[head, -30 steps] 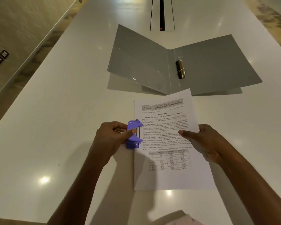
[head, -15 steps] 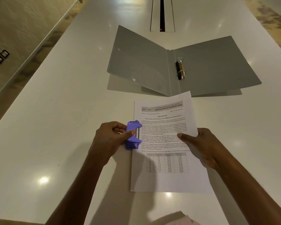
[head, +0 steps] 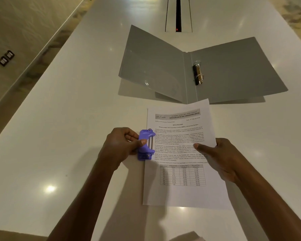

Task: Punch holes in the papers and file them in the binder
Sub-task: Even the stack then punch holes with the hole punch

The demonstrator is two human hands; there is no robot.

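Observation:
A printed paper sheet with text and a table lies on the white table. A purple hole punch sits over the middle of the sheet's left edge. My left hand grips the punch, thumb on top. My right hand holds the sheet's right edge, thumb lying on the page. Beyond the sheet a grey ring binder lies open, its left cover raised, with metal rings at the spine.
A long slot with a small red light runs down the table's far middle. The table's left edge drops to a floor with two dark floor sockets. Something pale shows at the bottom edge.
The sheet has slid slightly left and rotated a little, so its left edge sits deeper in the punch. Both hands keep their holds.

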